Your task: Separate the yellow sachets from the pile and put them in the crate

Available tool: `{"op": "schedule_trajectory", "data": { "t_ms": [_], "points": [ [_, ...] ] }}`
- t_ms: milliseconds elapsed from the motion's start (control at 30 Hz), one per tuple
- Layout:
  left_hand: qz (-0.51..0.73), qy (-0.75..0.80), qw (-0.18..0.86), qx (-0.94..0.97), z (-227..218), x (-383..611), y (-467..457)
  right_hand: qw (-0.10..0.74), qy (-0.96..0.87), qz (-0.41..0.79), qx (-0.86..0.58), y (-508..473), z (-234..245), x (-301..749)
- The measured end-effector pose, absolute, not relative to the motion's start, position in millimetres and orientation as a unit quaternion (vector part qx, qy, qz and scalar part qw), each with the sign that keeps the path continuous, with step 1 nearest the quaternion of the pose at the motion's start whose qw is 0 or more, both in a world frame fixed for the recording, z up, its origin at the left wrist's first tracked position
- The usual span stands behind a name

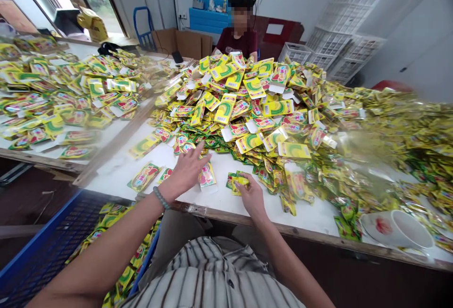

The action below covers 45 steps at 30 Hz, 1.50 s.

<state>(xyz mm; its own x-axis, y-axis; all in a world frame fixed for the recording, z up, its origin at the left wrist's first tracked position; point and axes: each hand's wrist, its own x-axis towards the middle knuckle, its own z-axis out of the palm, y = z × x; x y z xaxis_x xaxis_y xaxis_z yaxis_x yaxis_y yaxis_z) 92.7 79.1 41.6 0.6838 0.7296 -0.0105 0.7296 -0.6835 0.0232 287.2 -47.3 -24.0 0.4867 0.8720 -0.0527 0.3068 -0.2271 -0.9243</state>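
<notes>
A flat yellow box (144, 177) lies left of the left hand (188, 170), whose fingers are spread, released; whether it touches the carton (208, 176) beside its thumb, I cannot tell. The right hand (252, 194) pinches green-and-yellow packets (232, 182) at its fingertips, left of its palm; loose sachets (279, 176) lie to its right.

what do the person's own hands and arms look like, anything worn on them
The left hand and right hand wear no gloves. A bracelet of round grey-green beads circles the left wrist; none shows on the right. The left forearm and right forearm are bare, with no sleeves in view.
</notes>
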Motion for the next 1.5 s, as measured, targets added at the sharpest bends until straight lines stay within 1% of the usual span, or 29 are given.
{"op": "schedule_trajectory", "data": {
  "t_ms": [67,133,200,367,500,600,667,800,867,900,1000,1067,1133,1200,1300,1500],
  "points": [
    [-0.028,0.296,0.003,0.955,39.5,99.7,84.6,0.480,-0.399,0.294,-0.724,-47.1,-24.6,286.7],
    [-0.060,0.256,0.013,0.965,37.0,105.7,89.8,0.493,-0.385,0.285,-0.726,-47.3,-24.2,287.0],
    [-0.074,0.262,0.033,0.962,34.9,108.0,92.1,0.507,-0.371,0.292,-0.721,-47.7,-23.2,288.3],
    [-0.032,0.298,0.106,0.948,28.5,96.6,92.2,0.561,-0.316,0.343,-0.684,-46.6,-24.9,291.8],
    [-0.065,0.249,0.107,0.960,24.6,90.4,99.3,0.552,-0.325,0.344,-0.686,-44.0,-33.2,292.7],
    [-0.038,0.242,0.119,0.962,25.4,95.6,102.8,0.549,-0.331,0.330,-0.693,-44.6,-35.2,293.7],
    [0.001,0.284,0.171,0.943,26.3,102.2,99.0,0.566,-0.316,0.314,-0.693,-47.4,-29.6,295.3],
    [0.113,0.366,0.335,0.861,21.5,118.3,74.4,0.620,-0.305,0.278,-0.667,-54.1,0.2,301.2],
    [0.172,0.375,0.430,0.803,14.2,125.7,58.2,0.596,-0.357,0.260,-0.670,-54.2,18.0,305.6],
    [0.194,0.371,0.487,0.767,9.6,128.8,50.7,0.556,-0.399,0.253,-0.684,-52.8,25.6,308.1],
    [0.230,0.348,0.646,0.640,-3.5,134.8,33.9,0.390,-0.528,0.249,-0.712,-43.0,40.2,316.2],
    [0.231,0.335,0.704,0.582,-7.9,136.7,28.2,0.313,-0.594,0.248,-0.699,-32.6,45.0,320.6],
    [0.229,0.326,0.726,0.561,-7.3,137.9,25.7,0.274,-0.650,0.236,-0.668,-20.6,49.2,322.8],
    [0.232,0.314,0.739,0.549,-3.7,139.3,24.5,0.265,-0.698,0.220,-0.628,-8.6,53.2,322.3],
    [0.241,0.302,0.762,0.520,0.7,140.9,23.6,0.281,-0.733,0.196,-0.588,4.1,54.0,316.4],
    [0.261,0.314,0.784,0.468,-3.8,135.5,25.2,0.327,-0.729,0.187,-0.572,-0.6,31.3,297.9]
  ]
}}
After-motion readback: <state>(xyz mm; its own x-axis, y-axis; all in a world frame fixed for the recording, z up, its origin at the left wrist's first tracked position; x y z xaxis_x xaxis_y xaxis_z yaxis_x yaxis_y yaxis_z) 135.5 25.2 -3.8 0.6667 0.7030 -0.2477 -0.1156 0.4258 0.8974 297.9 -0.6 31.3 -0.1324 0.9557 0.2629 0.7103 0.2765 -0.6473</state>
